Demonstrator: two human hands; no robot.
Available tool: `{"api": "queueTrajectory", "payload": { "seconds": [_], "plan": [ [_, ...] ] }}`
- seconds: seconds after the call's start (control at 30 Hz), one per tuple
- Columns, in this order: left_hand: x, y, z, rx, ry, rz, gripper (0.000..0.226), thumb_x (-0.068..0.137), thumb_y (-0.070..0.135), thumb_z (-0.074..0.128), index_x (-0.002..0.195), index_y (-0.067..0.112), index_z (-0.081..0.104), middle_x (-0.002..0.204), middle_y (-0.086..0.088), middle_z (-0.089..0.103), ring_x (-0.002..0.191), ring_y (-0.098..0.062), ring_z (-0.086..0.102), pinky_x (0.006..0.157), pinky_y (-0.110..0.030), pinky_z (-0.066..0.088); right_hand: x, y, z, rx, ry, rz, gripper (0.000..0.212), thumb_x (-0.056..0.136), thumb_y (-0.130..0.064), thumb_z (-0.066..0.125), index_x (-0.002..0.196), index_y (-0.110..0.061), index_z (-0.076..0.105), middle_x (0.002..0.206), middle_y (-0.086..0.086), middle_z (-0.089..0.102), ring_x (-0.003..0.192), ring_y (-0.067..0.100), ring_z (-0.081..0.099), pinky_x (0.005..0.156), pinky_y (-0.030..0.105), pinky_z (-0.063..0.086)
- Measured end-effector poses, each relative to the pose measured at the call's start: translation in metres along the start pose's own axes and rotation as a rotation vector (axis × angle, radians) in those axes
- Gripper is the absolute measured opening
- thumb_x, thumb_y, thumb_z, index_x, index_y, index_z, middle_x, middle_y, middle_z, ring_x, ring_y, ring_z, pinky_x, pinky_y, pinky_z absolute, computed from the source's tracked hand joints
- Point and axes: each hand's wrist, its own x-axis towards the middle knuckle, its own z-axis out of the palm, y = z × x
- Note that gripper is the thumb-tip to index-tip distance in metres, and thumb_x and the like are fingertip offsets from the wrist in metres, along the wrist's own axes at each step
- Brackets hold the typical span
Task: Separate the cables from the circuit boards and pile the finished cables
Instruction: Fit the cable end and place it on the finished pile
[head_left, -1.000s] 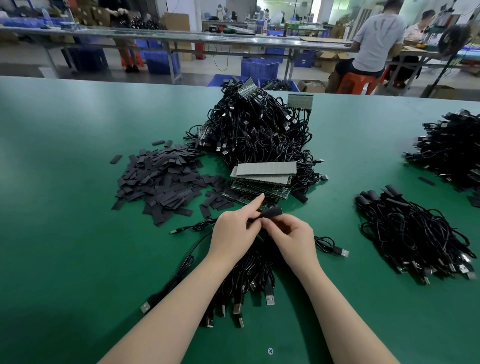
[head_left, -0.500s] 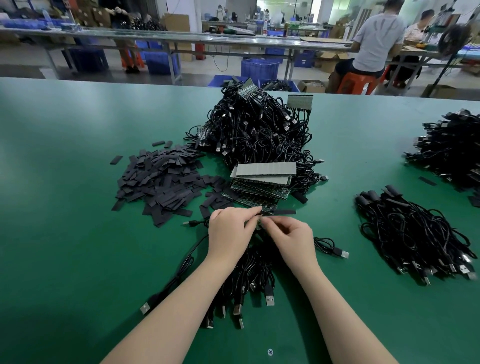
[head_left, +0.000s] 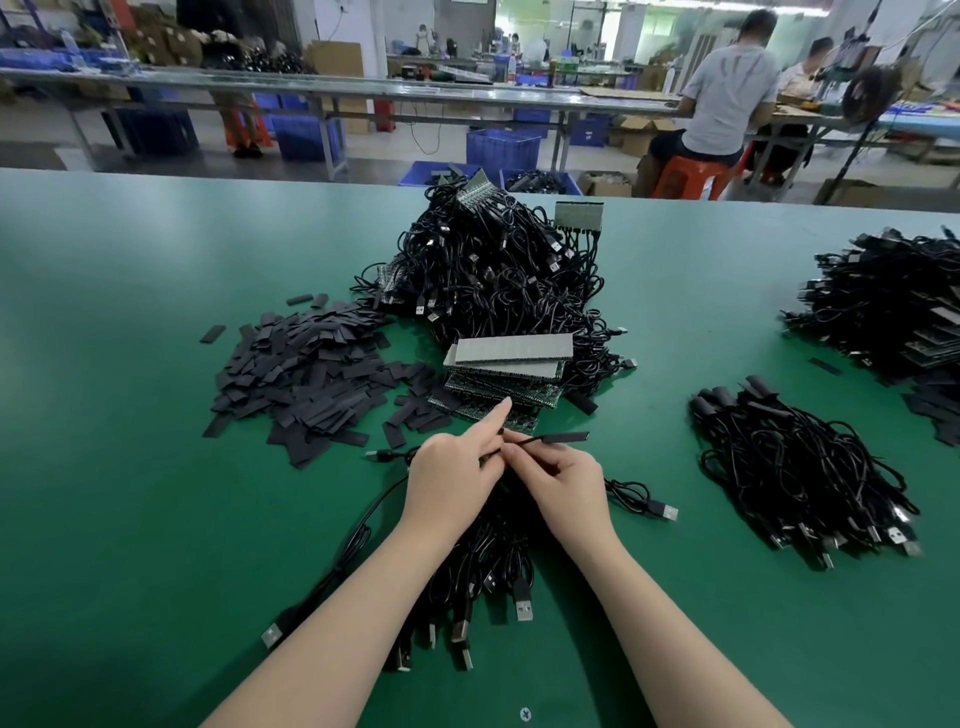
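Here, thin black cable (head_left: 524, 442) ends in flat sleeve (head_left: 566, 437).

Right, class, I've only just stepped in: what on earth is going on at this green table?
A person is working through cables at a green table. Both hands meet over a bundle of cables: the left hand and the right hand pinch one thin cable whose black sleeved end sticks out to the right. Beyond them lie stacked circuit boards, a big tangled heap and loose black strips. A neater cable pile sits to the right.
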Motion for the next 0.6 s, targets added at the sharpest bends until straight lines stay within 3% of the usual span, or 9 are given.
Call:
{"api": "queueTrajectory", "payload": {
  "seconds": [0.07, 0.13, 0.23, 0.33, 0.4, 0.47, 0.6],
  "plan": [
    [0.000, 0.000, -0.001, -0.010, 0.031, 0.039, 0.072, 0.090, 0.034, 0.062, 0.150, 0.041, 0.022, 0.122, 0.015, 0.066, 0.108, -0.015, 0.057, 0.098, -0.032, 0.042, 0.001, -0.004, -0.001, 0.075, 0.014, 0.051, 0.009, 0.090, -0.027, 0.073, 0.088, -0.033, 0.079, 0.086, -0.016, 0.077, 0.087, 0.001, 0.070, 0.084, 0.028, 0.055],
    [0.000, 0.002, -0.002, 0.004, 0.096, 0.067, 0.083, 0.089, 0.057, 0.055, 0.154, 0.034, 0.009, 0.152, 0.015, 0.034, 0.136, 0.001, 0.030, 0.113, -0.030, 0.020, 0.004, -0.013, -0.003, 0.268, 0.078, 0.154, 0.008, 0.089, -0.032, 0.073, 0.085, -0.028, 0.078, 0.084, -0.007, 0.077, 0.085, 0.009, 0.070, 0.087, 0.037, 0.057],
    [-0.004, 0.005, -0.004, -0.019, 0.198, 0.071, 0.078, 0.093, 0.062, 0.034, 0.150, 0.039, -0.015, 0.160, 0.015, -0.001, 0.146, 0.000, -0.002, 0.116, -0.030, 0.002, 0.016, -0.032, -0.018, 0.521, 0.288, 0.177, 0.012, 0.091, -0.032, 0.070, 0.086, -0.023, 0.076, 0.090, -0.003, 0.076, 0.090, 0.014, 0.068, 0.097, 0.040, 0.054],
    [-0.004, 0.004, -0.003, -0.051, 0.182, 0.041, 0.068, 0.096, 0.056, 0.025, 0.150, 0.037, -0.014, 0.160, 0.017, -0.004, 0.147, 0.001, -0.006, 0.118, -0.034, 0.003, 0.026, -0.056, -0.057, 0.523, 0.480, 0.020, 0.014, 0.098, -0.025, 0.062, 0.087, -0.023, 0.071, 0.089, -0.003, 0.077, 0.089, 0.012, 0.070, 0.092, 0.033, 0.055],
    [-0.002, 0.003, -0.002, -0.051, 0.163, 0.010, 0.068, 0.096, 0.056, 0.022, 0.152, 0.032, -0.009, 0.161, 0.014, 0.000, 0.146, 0.002, -0.005, 0.120, -0.037, 0.006, 0.029, -0.067, -0.095, 0.329, 0.590, -0.091, 0.012, 0.099, -0.027, 0.062, 0.091, -0.022, 0.069, 0.077, -0.007, 0.075, 0.075, 0.008, 0.069, 0.075, 0.023, 0.056],
    [-0.001, 0.002, -0.001, -0.042, 0.148, -0.014, 0.069, 0.097, 0.055, 0.022, 0.155, 0.026, 0.000, 0.161, 0.012, 0.008, 0.145, 0.002, -0.002, 0.120, -0.041, 0.010, 0.033, -0.068, -0.136, -0.072, 0.639, -0.148, 0.016, 0.098, -0.034, 0.061, 0.097, -0.021, 0.071, 0.071, -0.011, 0.071, 0.069, 0.007, 0.066, 0.066, 0.025, 0.054],
    [0.000, 0.003, 0.000, -0.043, 0.139, -0.030, 0.067, 0.097, 0.050, 0.027, 0.155, 0.019, 0.012, 0.159, 0.009, 0.021, 0.147, -0.004, 0.007, 0.120, -0.044, 0.012, 0.045, -0.046, -0.198, -0.813, 0.543, 0.060, 0.026, 0.099, -0.038, 0.057, 0.103, -0.020, 0.075, 0.078, 0.002, 0.067, 0.068, 0.028, 0.059, 0.056, 0.027, 0.040]
  ]
}}
